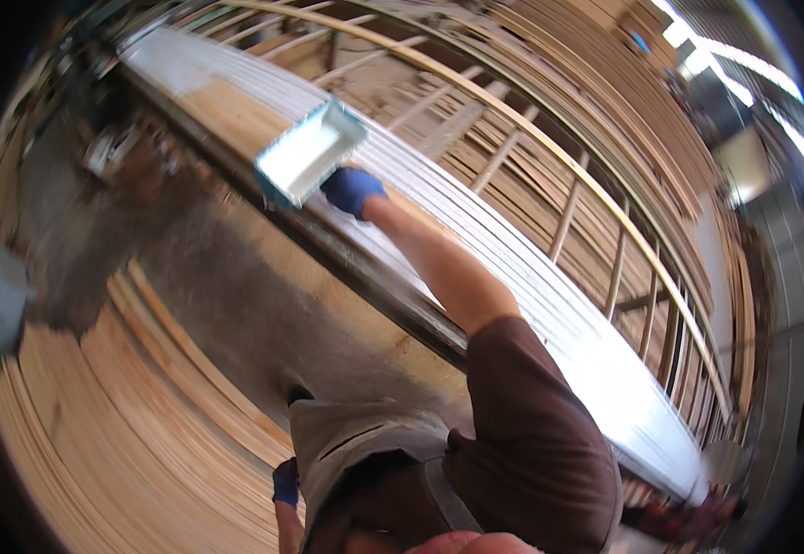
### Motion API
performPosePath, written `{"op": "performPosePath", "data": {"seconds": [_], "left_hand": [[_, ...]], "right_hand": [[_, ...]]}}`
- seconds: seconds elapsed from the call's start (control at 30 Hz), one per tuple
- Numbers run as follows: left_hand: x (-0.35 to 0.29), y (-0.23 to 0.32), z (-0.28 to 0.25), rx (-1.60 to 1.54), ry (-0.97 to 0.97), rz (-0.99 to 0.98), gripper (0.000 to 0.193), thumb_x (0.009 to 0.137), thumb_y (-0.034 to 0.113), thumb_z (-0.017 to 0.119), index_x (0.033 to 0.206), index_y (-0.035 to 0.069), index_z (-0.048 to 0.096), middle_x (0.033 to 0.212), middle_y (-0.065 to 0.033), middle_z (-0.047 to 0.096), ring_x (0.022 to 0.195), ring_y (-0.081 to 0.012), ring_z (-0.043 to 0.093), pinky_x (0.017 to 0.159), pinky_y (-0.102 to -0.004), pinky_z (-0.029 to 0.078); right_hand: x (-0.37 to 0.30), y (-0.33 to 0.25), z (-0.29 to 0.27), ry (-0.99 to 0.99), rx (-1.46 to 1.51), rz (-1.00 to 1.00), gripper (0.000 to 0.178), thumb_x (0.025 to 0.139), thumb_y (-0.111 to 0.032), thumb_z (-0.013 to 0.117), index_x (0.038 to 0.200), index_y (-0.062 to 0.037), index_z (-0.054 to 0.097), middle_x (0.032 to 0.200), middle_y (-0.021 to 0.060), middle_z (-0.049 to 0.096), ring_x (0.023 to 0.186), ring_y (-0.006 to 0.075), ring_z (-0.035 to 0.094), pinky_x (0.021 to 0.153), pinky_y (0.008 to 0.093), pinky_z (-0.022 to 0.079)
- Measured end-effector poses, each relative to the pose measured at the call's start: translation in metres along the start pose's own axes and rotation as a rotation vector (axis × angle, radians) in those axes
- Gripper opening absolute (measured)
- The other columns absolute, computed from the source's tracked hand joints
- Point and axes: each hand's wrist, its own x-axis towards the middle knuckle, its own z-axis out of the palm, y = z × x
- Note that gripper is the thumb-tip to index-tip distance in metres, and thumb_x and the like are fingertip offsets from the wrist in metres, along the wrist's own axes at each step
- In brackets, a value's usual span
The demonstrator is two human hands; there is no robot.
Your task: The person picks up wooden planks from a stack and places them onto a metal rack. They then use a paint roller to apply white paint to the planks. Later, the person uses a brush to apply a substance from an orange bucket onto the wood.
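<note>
"Brown cloth short sleeve (536,397) fills the foreground as a person's right hand (354,191), gloved in dark blue, reaches over a long row of flat wooden boards streaked with white (586,365)."

"Holding what?"

"Shallow rectangular tray (274,185), teal-edged and white inside, apparently grasped at its near corner, though the fingers are hidden. It is over the boards' front edge; whether it touches them, one cannot tell."

"And the left hand (285,482)?"

"Also blue-gloved, low beside a pale grey apron (356,427), seen against stacked tan planks (125,434). Its grip cannot be made out."

"Which step is this?"

"Coating, judging by the scene, and partway along: bare tan wood (235,109) shows just beside the tray."

"What does the next move call for?"

"Probably a level tray and a steady reach, with white spread onto that bare patch and none spilled."
</note>
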Motion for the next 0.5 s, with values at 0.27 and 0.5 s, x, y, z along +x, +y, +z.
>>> {"op": "performPosePath", "data": {"seconds": [0.27, 0.5], "left_hand": [[0.145, 0.135, -0.203, -0.517, -0.154, -0.421, 0.014, 0.095, 0.03, 0.052, 0.092, 0.018, 0.056, 0.072, -0.0031, 0.058, 0.052, -0.019, 0.049, 0.045, -0.0309, 0.032], [0.194, 0.221, -0.201, -0.182, -0.074, -0.471, 0.022, 0.096, 0.032, 0.053, 0.09, 0.012, 0.062, 0.07, -0.0041, 0.062, 0.051, -0.0158, 0.054, 0.044, -0.0302, 0.036]], "right_hand": [[-0.359, 0.201, -0.048, 0.403, 1.548, 0.869, 0.039, 0.1, -0.032, 0.039, 0.116, -0.0023, 0.058, 0.107, 0.0128, 0.066, 0.097, 0.0239, 0.065, 0.092, 0.0411, 0.052], [-0.502, 0.217, -0.107, 0.088, -0.394, 0.901, 0.026, 0.083, -0.026, 0.064, 0.099, -0.006, 0.069, 0.094, 0.0165, 0.071, 0.091, 0.0313, 0.068, 0.078, 0.04, 0.053]]}}
